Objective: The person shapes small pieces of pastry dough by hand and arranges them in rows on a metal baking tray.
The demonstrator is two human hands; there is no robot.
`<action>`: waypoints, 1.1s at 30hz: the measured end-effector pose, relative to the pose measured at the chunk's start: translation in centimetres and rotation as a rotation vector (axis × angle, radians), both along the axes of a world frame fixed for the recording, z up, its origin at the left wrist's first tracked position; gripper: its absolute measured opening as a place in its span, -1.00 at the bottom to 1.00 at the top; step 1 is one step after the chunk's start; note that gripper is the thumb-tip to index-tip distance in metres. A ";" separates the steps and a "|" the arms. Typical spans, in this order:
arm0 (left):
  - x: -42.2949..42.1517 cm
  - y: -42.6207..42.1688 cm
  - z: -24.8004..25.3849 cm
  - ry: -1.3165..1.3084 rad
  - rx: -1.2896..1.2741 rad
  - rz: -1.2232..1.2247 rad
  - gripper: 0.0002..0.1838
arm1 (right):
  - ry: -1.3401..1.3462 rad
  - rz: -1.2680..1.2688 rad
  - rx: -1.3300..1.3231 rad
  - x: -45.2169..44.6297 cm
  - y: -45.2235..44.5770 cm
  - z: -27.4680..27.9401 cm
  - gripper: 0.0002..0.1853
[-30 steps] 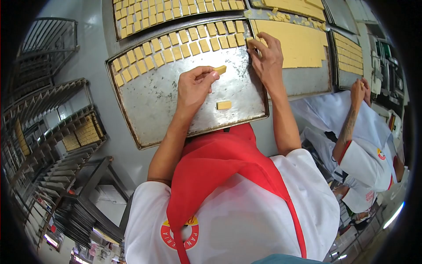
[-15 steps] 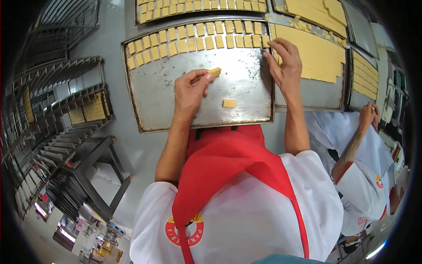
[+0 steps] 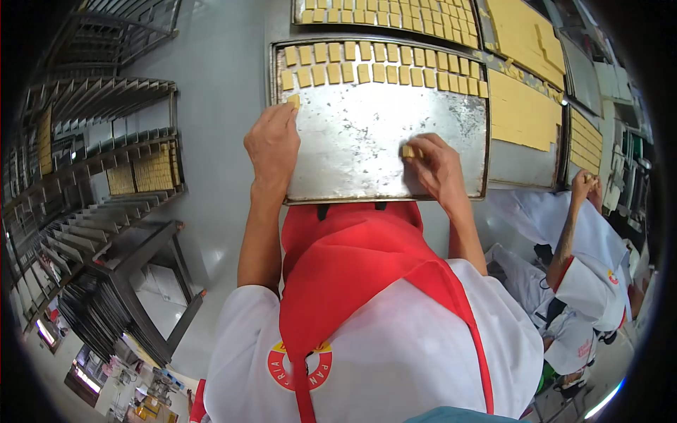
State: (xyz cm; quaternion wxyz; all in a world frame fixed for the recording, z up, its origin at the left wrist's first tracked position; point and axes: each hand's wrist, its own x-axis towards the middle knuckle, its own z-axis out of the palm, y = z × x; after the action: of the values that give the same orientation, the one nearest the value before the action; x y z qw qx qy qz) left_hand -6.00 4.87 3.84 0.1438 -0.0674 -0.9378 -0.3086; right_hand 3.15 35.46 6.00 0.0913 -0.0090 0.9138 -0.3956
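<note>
A metal baking tray (image 3: 338, 169) lies in front of me, with two rows of small yellow dough rectangles (image 3: 377, 72) along its far side. At the tray's left edge, just below the second row, my left hand (image 3: 273, 144) pinches a dough piece (image 3: 293, 101) by its end. The piece is at or close to the tray surface; I cannot tell if it touches. Over the right middle of the tray, my right hand (image 3: 438, 169) grips another dough piece (image 3: 407, 151) between thumb and fingers.
A filled tray (image 3: 384, 15) stands beyond mine. To the right lies a sheet of dough (image 3: 522, 109), with another cut tray (image 3: 587, 144) past it. A co-worker's hands (image 3: 587, 185) are at that side. Tray racks (image 3: 130, 148) stand on the left.
My left hand has gone from mid-tray to the left edge with its dough piece. My right hand has left the row's right end, come nearer and taken the loose piece off the tray.
</note>
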 end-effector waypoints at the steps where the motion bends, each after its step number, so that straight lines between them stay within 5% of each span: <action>1: -0.3 -0.6 -0.3 0.045 -0.038 -0.039 -0.95 | 0.036 -0.029 -0.124 -0.8 -1.3 -0.4 -0.68; 4: -1.0 -1.7 -1.4 0.094 -0.077 -0.102 -0.97 | -0.013 -0.139 -0.547 -3.0 -5.4 -0.7 -0.77; 12: -0.4 -1.2 -0.4 0.015 0.029 -0.109 -0.91 | 0.079 -0.239 -0.699 -5.9 -11.1 -1.9 -0.69; 14: -0.2 -0.6 1.9 -0.564 0.537 -0.130 -0.84 | 0.072 -0.239 -0.733 -5.9 -11.6 -1.6 -0.69; 15: 0.0 -0.4 1.4 -0.564 0.538 -0.125 -0.84 | 0.070 -0.233 -0.771 -6.0 -11.9 -1.5 -0.69; 17: 0.2 0.0 0.3 -0.806 1.075 -0.220 -0.79 | 0.087 -0.205 -0.750 -5.9 -12.1 -1.9 -0.69; 27: -0.2 -1.1 -0.1 -0.899 1.205 -0.203 -0.80 | 0.074 -0.219 -0.777 -6.1 -12.5 -2.7 -0.67; 28: -0.2 -1.2 0.0 -0.903 1.203 -0.203 -0.80 | 0.073 -0.223 -0.778 -6.3 -12.5 -2.7 -0.67; 30: -0.2 -1.2 0.4 -0.505 0.582 -0.088 -0.82 | 0.000 -0.329 -0.676 -6.9 -12.4 -2.5 -0.62; 31: -0.3 -1.0 0.2 -0.506 0.582 -0.090 -0.82 | 0.001 -0.331 -0.676 -7.3 -12.3 -2.4 -0.62; 33: -0.3 -0.6 -0.6 0.099 0.133 -0.159 -0.83 | 0.087 -0.211 -0.234 -7.9 -12.2 -2.3 -0.55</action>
State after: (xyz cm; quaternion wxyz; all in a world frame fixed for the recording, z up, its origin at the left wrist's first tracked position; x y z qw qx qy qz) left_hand -6.34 4.26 3.20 0.1692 -0.1472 -0.8987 -0.3768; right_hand -4.71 23.27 3.66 0.0080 0.0591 0.8606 -0.5058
